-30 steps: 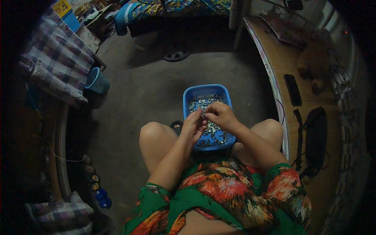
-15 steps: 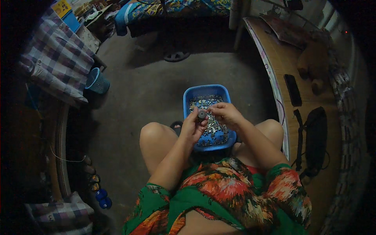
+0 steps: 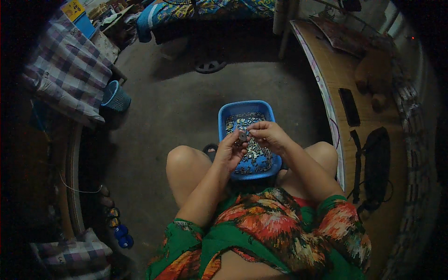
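Observation:
My left hand [image 3: 228,153] is closed around a small grey round piece [image 3: 242,136] with a dark spot at its middle. Close against it, the fingertips of my right hand [image 3: 271,137] are pinched together; what they hold, if anything, is too small to make out. Both hands are over a blue plastic basket [image 3: 222,111] that sits between my knees. Many small shiny metal cylinders [image 3: 259,157] lie loose across the basket's bottom, partly hidden by my hands.
On my right runs a long wooden bench [image 3: 326,65] bearing a black phone-like slab [image 3: 349,107] and a black bag [image 3: 376,163]. A light-blue bin [image 3: 116,98] stands at the left, beside a checked cloth [image 3: 70,65]. A round dark base [image 3: 210,66] rests on the floor ahead.
The round piece has turned and tilted slightly in my left hand. My right fingertips have shifted a little beside it; the basket stays in place.

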Demonstrator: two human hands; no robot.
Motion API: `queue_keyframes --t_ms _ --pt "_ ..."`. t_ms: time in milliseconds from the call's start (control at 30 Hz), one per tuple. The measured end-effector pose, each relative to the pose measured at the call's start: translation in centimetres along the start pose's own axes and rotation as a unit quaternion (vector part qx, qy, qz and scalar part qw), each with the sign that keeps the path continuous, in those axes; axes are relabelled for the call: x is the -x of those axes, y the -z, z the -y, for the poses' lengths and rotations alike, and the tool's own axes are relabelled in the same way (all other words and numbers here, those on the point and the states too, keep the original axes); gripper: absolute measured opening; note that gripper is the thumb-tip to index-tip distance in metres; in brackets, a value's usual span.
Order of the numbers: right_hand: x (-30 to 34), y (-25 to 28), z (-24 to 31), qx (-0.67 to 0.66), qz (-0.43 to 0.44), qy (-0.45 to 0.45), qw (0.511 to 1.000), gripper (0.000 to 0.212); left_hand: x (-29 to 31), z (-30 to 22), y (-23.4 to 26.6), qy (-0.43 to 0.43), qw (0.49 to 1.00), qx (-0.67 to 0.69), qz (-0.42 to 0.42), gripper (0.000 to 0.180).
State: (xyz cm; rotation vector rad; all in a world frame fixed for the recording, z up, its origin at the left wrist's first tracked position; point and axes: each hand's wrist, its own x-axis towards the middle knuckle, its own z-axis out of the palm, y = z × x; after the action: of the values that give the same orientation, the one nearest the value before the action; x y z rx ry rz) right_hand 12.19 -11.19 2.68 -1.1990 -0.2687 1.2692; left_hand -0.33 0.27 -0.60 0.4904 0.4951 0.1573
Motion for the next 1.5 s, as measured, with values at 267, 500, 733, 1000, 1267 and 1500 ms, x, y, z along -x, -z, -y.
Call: queue_keyframes --t_ms 267,500,733,1000,1267,1500 --pt "0.0 -0.1 -0.5 0.004 0.012 -0.005 1.000 0.016 0.1 0.2 -0.2 0.032 0.999 0.002 0.009 0.028" --pt "-0.8 -0.1 -0.9 0.041 0.000 0.006 0.999 0.018 0.4 -0.2 -1.1 0.034 0.999 -0.018 -0.009 0.028" --pt "0.3 -1.5 0.3 0.145 -0.041 0.040 0.988 0.019 0.2 -0.2 -0.6 0.036 0.999 -0.037 -0.006 0.027" --pt "0.7 -1.0 -0.4 0.119 0.013 0.015 0.993 0.015 1.2 0.5 -0.9 0.026 0.998 -0.040 0.028 0.025" --pt "-0.1 0.8 -0.7 -0.092 0.014 -0.035 0.995 0.020 -0.1 0.2 -0.1 0.008 1.000 0.001 0.028 0.032" --pt "0.3 0.0 -0.5 -0.010 0.009 -0.032 0.999 0.015 -0.7 0.3 0.4 -0.005 0.999 -0.033 0.042 0.034"
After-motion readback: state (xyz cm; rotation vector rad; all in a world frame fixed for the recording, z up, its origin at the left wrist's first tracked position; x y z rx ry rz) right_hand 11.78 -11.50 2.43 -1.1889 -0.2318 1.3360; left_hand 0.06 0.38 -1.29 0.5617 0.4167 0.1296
